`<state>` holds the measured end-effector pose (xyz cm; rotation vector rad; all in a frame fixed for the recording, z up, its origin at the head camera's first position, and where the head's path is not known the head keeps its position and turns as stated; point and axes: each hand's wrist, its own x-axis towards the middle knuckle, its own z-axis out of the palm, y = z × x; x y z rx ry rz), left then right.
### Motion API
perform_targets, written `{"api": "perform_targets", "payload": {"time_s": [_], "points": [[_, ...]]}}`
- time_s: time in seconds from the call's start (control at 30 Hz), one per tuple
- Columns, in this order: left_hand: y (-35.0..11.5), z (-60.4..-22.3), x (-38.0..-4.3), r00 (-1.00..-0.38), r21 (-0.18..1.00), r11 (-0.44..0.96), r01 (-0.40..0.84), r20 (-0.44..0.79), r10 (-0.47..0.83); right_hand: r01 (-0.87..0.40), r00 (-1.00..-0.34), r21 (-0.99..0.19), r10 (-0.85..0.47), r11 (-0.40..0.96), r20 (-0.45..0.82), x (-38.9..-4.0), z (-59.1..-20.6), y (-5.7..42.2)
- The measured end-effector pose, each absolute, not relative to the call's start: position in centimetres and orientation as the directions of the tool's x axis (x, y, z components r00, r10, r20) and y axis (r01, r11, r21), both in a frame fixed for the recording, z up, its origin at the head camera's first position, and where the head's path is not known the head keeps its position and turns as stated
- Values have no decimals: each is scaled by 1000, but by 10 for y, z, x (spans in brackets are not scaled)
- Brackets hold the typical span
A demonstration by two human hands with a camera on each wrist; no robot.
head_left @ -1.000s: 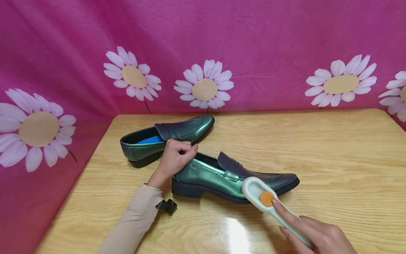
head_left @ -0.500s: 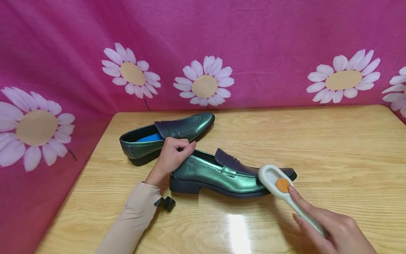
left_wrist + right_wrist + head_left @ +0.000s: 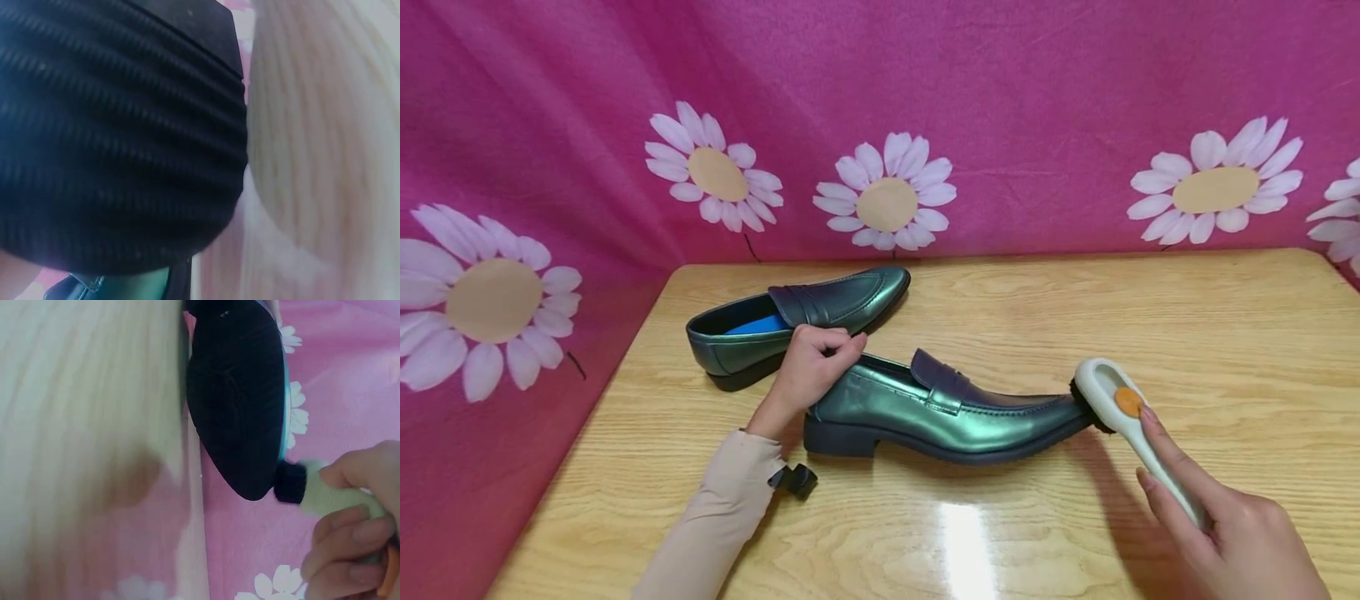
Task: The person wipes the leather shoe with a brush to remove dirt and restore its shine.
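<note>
A green and purple loafer lies in the middle of the table, toe to the right. My left hand grips it at the back of its opening, fingers curled over the rim. Its black ridged heel fills much of the left wrist view. In my right hand is a pale shoe brush with dark bristles, my index finger resting on its orange button. The bristles meet the loafer's toe tip. Seen from the right wrist, the loafer's dark sole faces the camera and the brush head sits at its toe.
Behind my left hand stands the matching loafer with a blue insole. Both are on a light wooden table. A pink cloth with daisy prints hangs behind and to the left.
My right hand has moved the brush rightward and slightly up, from the loafer's near side along the front to its toe tip. The left hand keeps its hold on the heel end.
</note>
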<state>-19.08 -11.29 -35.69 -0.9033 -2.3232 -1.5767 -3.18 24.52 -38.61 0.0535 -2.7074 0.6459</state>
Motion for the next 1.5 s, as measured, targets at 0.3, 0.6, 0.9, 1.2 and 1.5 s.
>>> {"api": "perform_targets", "payload": {"time_s": [0.3,0.6,0.9,1.2,1.5], "points": [[-114,-356,-190,-779,756,247,606,502,375,-271,-924,-515,-69,813,376,-25,-381,227],[-114,-357,-190,-788,760,259,597,494,367,-84,-929,-451,94,888,358,-26,-380,235],[-115,-358,-191,-792,768,252,589,486,369,-326,-897,-511,-89,796,433,-22,-378,223],[-115,-359,-191,-793,766,252,592,495,355,-136,-916,-514,89,847,390,-28,-385,230],[-113,-358,-189,-779,748,258,611,511,363,-305,-893,-502,-61,809,445,-28,-385,232]]}}
